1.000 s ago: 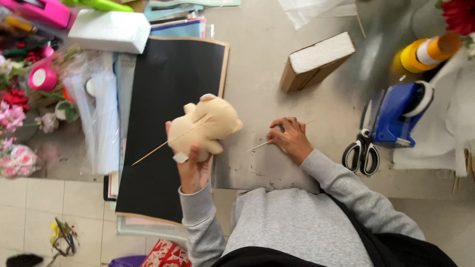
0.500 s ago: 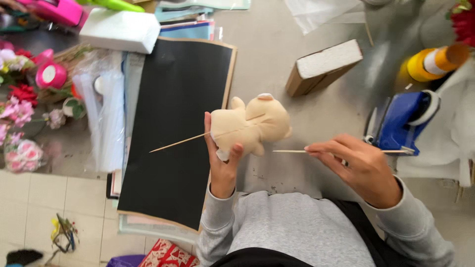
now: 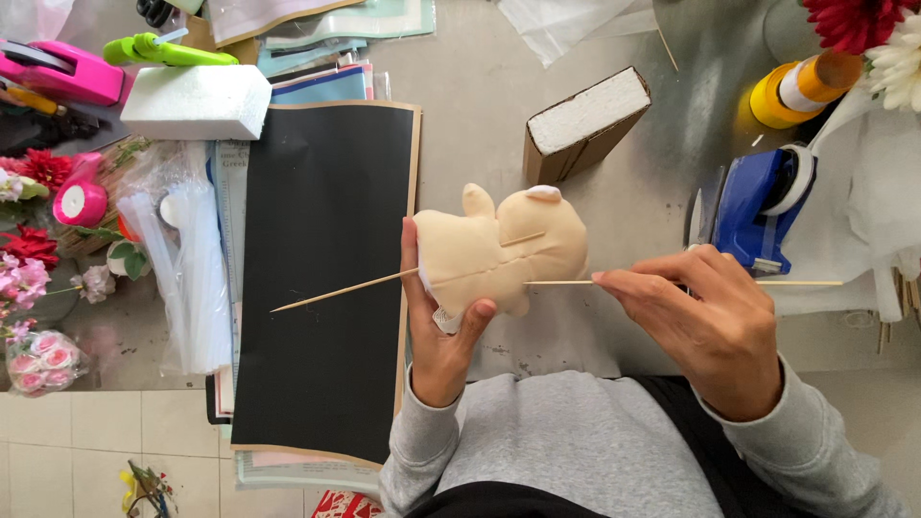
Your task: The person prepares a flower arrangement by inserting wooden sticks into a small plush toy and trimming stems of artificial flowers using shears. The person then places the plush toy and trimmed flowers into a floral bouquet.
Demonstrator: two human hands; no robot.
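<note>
Hands work above the grey tabletop (image 3: 480,86). Left hand (image 3: 443,331) grips a beige plush toy (image 3: 499,249) from below, fingers closed around its body; one thin wooden skewer (image 3: 336,291) projects from it over a black sheet (image 3: 326,288). Right hand (image 3: 705,321) pinches a second skewer (image 3: 796,283) whose tip touches the toy, beside a blue tape dispenser (image 3: 758,197).

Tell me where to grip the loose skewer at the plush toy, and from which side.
Grip the thin wooden skewer at its bare middle, from the right: its left tip meets the plush toy, held by the left hand. The right hand pinches there.
</note>
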